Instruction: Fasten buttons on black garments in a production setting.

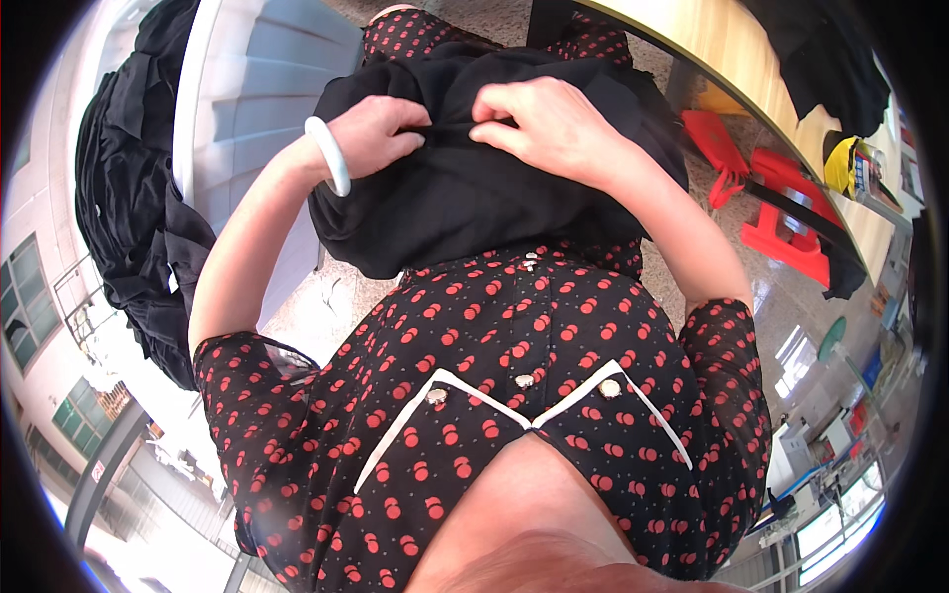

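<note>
Black fabric (474, 193), perhaps a garment, lies bunched across my lap. My left hand (382, 133), with a pale bangle (328, 157) on its wrist, pinches a fold of it between thumb and fingers. A short way to the right, my right hand (545, 126) grips the same cloth, thumb against curled fingers. Between the two hands the cloth forms a small ridge. Its far part drapes over my knees, and its edges are hard to make out against the dark folds.
On the left, a pile of black cloth (130, 193) hangs over the rim of a grey-blue plastic bin (259, 96). A wooden table (712, 52) at upper right bears more black cloth (823, 59) and a yellow item (840, 167). Below it are a red pouch (715, 141) and a red stool (786, 248).
</note>
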### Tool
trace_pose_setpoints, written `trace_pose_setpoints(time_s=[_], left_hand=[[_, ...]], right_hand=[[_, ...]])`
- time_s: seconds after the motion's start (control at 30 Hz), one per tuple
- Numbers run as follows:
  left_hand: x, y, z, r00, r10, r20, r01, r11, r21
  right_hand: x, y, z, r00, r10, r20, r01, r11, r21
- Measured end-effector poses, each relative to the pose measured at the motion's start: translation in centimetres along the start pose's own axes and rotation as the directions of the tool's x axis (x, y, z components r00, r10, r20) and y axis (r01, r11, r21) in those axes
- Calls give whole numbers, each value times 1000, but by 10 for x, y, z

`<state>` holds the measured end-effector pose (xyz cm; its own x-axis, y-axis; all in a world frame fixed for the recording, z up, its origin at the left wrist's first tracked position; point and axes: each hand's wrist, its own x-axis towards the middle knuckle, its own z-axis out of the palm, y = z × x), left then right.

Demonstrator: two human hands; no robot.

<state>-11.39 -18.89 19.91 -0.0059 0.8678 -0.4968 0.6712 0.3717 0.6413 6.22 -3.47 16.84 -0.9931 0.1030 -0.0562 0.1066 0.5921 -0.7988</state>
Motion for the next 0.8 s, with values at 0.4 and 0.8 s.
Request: trace_pose_setpoints(time_s=[0.4, 0.8], left_hand=[[72, 44, 11, 987, -26, -161, 102, 866, 489], [64, 38, 9, 944, -70, -323, 92, 994, 52]], right_hand=[[-32, 9, 1, 962, -198, -186, 138, 946, -295], [-14, 18, 7, 894, -86, -441, 77, 996, -37]])
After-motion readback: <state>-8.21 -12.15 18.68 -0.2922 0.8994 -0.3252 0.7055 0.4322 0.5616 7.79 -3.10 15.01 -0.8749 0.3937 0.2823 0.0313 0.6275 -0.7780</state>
